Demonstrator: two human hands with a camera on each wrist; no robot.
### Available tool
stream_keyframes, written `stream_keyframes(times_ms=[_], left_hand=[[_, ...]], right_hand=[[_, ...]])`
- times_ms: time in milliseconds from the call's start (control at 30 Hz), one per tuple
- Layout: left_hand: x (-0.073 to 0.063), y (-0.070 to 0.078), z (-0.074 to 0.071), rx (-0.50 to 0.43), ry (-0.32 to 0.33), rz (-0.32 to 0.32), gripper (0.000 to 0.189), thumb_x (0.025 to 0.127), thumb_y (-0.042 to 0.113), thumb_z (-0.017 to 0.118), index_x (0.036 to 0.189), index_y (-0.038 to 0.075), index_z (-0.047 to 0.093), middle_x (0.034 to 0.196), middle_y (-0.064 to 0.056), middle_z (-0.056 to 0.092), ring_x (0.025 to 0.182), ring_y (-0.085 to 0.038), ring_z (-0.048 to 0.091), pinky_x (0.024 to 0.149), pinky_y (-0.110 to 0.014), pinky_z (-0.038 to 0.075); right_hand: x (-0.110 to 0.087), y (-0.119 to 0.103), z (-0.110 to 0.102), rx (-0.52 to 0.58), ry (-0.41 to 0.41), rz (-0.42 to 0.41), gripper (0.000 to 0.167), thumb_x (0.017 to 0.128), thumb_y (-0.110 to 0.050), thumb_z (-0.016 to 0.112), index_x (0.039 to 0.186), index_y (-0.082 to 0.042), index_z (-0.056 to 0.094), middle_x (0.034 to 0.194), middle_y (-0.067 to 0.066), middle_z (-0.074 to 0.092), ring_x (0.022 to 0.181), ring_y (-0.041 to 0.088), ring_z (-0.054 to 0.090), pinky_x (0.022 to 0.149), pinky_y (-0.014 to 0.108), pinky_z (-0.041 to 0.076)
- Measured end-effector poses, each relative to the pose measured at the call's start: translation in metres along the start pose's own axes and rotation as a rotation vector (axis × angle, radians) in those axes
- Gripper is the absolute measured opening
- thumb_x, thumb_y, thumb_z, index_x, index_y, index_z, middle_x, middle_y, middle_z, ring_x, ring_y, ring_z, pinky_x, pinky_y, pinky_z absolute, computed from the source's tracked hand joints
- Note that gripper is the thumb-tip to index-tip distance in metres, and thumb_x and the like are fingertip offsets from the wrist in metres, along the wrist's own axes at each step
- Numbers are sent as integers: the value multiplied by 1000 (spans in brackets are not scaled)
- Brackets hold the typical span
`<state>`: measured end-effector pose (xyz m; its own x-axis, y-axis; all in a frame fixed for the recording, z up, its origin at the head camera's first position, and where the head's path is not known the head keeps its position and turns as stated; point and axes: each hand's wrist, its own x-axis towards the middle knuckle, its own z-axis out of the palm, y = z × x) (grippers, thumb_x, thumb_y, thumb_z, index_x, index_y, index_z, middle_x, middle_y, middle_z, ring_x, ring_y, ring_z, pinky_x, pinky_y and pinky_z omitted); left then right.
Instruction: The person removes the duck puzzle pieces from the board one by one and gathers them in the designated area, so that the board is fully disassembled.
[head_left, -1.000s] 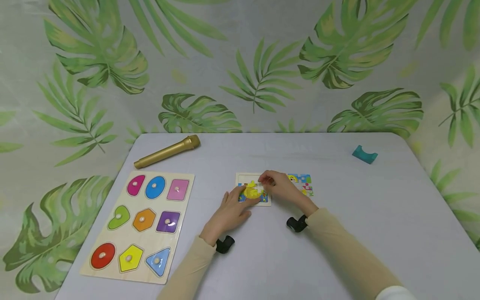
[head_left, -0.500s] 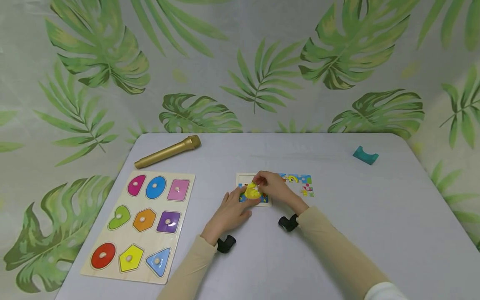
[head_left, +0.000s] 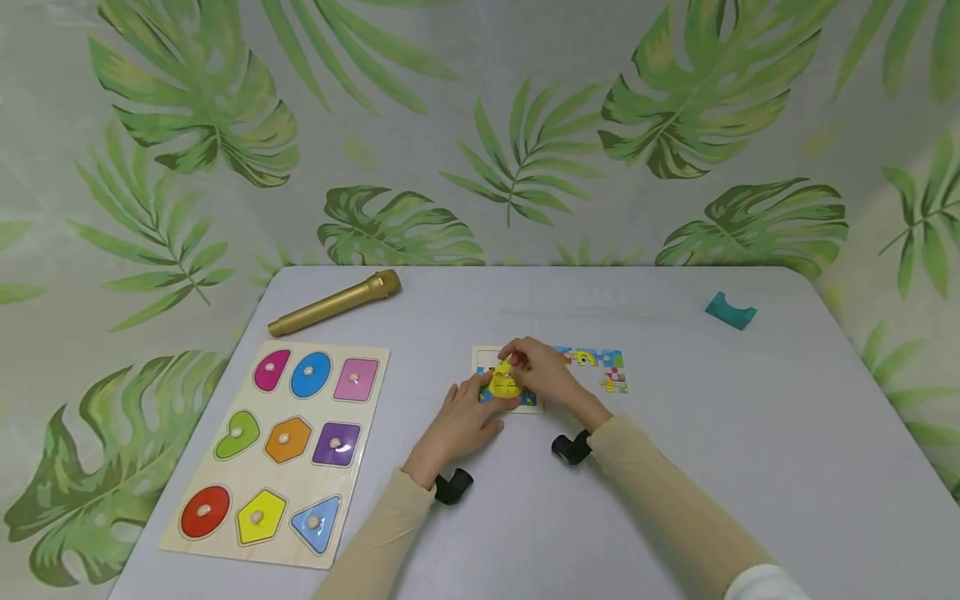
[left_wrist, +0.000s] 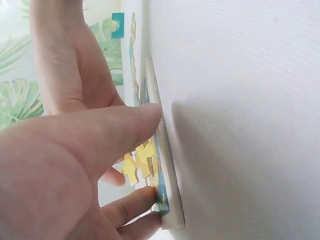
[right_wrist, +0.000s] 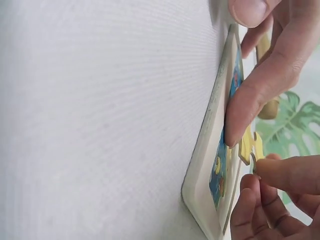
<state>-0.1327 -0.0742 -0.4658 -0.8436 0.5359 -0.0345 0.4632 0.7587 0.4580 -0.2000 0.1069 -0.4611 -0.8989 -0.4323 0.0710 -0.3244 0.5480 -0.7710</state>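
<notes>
Noted table (head_left: pixel 675 375) with shape board (head_left: pixel 303 475) at left. Recorded left hand (head_left: pixel 467 418) with outstretched fingers and right hand (head_left: pixel 547 371) pinched closed. Located puzzle tray (right_wrist: pixel 201 182) beneath both, touched but unclasped by left; saw loose pieces (head_left: pixel 611 358) to its right. Found yellow piece (left_wrist: pixel 132 168) between right thumb and fingers, just above tray.
</notes>
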Motion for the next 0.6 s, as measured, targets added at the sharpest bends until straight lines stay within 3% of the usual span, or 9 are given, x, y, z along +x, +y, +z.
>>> stream_keyframes(times_ms=[333,600], left_hand=[[0,0,0,-5,-19,-15,38,96,20,57,134,24,59,151,-20,26,137,-39,25,106,-63,20],[0,0,-1,-4,-28,-21,38,96,20,58,134,25,58,152,-20,26,138,-39,24,106,-63,20]], right_hand=[[7,-1,3,-31,-13,11,23,83,13,57,99,-2,66,86,7,58,79,21,53,75,33,48],[8,2,0,33,-53,63,23,84,10,58,102,-3,65,87,10,61,77,21,55,72,32,48]])
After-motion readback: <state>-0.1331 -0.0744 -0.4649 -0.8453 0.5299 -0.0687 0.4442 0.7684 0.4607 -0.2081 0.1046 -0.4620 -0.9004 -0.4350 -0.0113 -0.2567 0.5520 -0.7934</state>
